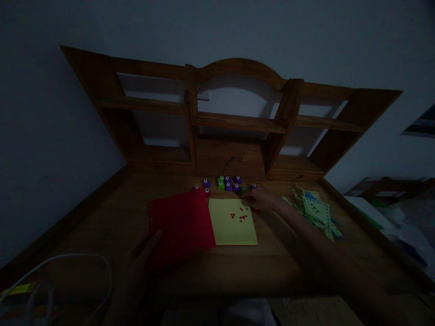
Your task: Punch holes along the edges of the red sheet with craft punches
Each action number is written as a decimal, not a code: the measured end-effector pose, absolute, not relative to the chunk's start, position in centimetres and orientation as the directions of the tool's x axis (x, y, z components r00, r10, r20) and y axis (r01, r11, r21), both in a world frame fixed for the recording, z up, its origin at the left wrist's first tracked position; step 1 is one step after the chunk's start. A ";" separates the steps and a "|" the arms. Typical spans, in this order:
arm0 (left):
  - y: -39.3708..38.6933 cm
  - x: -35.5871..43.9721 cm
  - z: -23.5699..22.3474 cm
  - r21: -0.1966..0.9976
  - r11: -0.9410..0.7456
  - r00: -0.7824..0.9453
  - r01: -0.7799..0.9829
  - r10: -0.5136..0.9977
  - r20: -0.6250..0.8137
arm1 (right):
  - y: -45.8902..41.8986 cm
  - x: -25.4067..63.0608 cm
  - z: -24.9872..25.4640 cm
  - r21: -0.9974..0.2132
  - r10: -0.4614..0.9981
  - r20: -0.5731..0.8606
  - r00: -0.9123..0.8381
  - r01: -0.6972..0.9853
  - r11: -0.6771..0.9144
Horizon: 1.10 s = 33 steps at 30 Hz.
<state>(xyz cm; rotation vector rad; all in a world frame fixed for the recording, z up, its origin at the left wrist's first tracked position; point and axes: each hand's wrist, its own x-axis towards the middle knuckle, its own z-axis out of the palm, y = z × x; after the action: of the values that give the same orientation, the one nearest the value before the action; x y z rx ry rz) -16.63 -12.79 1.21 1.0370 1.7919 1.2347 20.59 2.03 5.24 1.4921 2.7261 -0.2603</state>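
My left hand (144, 253) grips a red sheet of paper (180, 226) by its lower left side, thumb on top. Small holes run along that sheet's left edge. Partly under its right edge lies a yellow sheet (234, 231), with small red paper bits (242, 217) scattered on it. Over the yellow sheet's upper right corner is my right hand (261, 199), blurred, its fingers too dark to make out. Close to its fingertips stand a green eye-shaped craft punch (244, 189) and a purple one (237, 187). Something red (254, 210) shows beneath that hand.
Several more purple, green and red punches (228, 185) stand behind the sheets, before a wooden shelf unit (231, 121). A pile of punched yellow-green and blue paper (316, 209) lies on the desk (112, 213) at right. A white cable (74, 255) loops at lower left.
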 end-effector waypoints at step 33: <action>-12.5 -16.3 0.9 0.943 0.285 -0.443 0.174 0.878 -0.184 | 4.5 20.4 5.9 -0.222 0.866 -0.313 -0.390 0.917 0.332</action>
<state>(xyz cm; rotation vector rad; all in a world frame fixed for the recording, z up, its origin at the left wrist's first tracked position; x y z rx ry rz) -16.25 -12.52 0.90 0.9498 1.8129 1.1993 20.42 4.48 5.87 1.6498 2.4486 -0.5506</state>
